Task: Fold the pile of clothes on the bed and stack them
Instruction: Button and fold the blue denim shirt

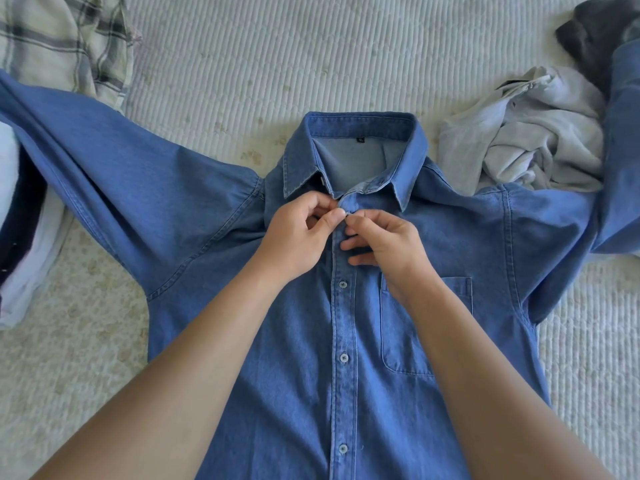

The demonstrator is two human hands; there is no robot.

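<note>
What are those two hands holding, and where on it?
Both the left hand and right hand pinch the denim shirt at its top button, just below the collar.

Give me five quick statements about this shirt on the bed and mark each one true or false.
1. The blue denim button-up shirt lies face up on the bed. True.
2. Both hands pinch the placket just below the collar, left hand, right hand. True.
3. The shirt's chest pocket is under the left forearm. False: it is under the right forearm.
4. A crumpled light grey garment lies beside the collar. True.
5. The green plaid cloth covers the collar. False: it lies at the far left corner.
</note>
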